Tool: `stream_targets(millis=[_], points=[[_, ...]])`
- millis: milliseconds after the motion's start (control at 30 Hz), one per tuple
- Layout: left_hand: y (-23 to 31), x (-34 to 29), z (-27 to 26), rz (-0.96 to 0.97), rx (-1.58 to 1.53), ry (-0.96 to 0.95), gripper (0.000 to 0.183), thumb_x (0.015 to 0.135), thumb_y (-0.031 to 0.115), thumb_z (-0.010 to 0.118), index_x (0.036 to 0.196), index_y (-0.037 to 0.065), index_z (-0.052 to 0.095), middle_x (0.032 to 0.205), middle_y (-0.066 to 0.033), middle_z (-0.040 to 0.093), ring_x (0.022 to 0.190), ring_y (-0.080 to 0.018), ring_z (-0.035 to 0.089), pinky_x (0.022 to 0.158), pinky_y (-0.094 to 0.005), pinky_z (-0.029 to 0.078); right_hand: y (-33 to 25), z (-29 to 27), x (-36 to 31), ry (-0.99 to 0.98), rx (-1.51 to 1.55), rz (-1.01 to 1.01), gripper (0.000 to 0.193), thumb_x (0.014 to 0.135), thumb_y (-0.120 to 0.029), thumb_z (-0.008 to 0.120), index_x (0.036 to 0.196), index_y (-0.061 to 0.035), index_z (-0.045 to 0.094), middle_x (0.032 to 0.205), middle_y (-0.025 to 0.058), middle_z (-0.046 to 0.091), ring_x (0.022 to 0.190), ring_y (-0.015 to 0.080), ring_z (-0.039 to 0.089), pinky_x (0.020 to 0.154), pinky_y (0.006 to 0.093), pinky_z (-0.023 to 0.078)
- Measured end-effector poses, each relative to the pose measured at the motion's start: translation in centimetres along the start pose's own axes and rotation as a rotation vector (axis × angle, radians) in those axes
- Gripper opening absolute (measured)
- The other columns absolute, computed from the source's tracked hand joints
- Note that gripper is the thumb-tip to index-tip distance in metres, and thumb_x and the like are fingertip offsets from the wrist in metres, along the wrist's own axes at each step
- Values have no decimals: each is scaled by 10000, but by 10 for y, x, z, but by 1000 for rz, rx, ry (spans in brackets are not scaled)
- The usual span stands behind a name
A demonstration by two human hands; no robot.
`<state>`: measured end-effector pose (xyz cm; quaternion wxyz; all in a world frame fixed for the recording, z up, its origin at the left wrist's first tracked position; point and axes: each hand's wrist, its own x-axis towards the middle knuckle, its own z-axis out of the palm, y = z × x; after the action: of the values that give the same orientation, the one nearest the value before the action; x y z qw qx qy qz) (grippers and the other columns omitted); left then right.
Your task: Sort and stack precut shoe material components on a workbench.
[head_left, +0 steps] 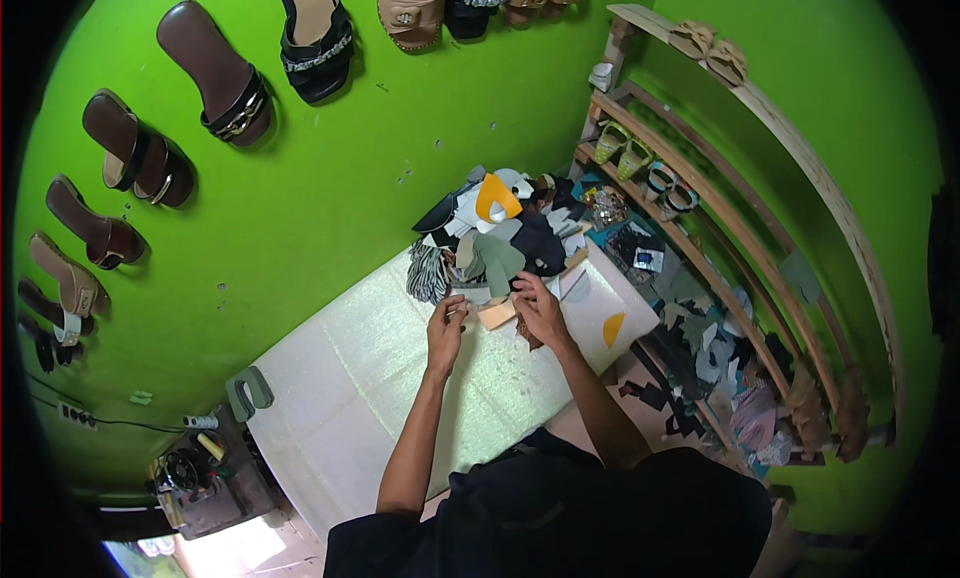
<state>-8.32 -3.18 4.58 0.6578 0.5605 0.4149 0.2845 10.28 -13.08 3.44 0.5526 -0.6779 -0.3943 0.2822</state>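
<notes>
Both my hands are over the white tabletop [330, 388], at the near edge of a heap of scraps. My left hand [446, 325] is closed, its fingertips next to a pale grey strip [472, 293]; what it holds is too small to make out. To its right, my right hand [541, 310] has thumb and forefinger apart, close to a grey-green piece [496, 263]. Between the hands lies a tan piece [496, 317], and a brown textured scrap [527, 335] shows below my right hand. A bundle of striped strips [427, 271] lies beyond my left hand.
A yellow-orange piece [613, 329] lies near the table's right end, a grey-green curved piece [248, 393] at its left corner. Wooden racks [700, 193] with sandals and scraps stand at right. Sandals [215, 68] hang on the green wall. A sewing machine [185, 470] stands lower left.
</notes>
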Motion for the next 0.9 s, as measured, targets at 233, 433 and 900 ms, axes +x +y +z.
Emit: stream_targets(millis=[233,433,900], points=[[-26,62,21,277,324,165,259,870,26,628,1124,-19,655,1019,-139,696,880,-197,657,840,-306,518,29,8,68,-59,-117,-28,490,907,-109,668,1357,-30,494,1185,163,636,967,222,659,808,333,558],[-28,78,40,303,542,289,261,808,7,675,1067,-9,655,1013,-194,639,920,-328,639,838,-385,503,35,19,95,-29,-485,-108,498,858,-66,688,1319,-30,503,1148,176,634,954,321,659,829,398,535],[-10,67,48,477,770,423,120,797,1,719,893,26,653,936,-129,594,926,-302,565,814,-392,464,38,20,100,37,-567,-86,368,811,15,651,1170,-57,611,921,90,665,951,303,635,862,432,451]])
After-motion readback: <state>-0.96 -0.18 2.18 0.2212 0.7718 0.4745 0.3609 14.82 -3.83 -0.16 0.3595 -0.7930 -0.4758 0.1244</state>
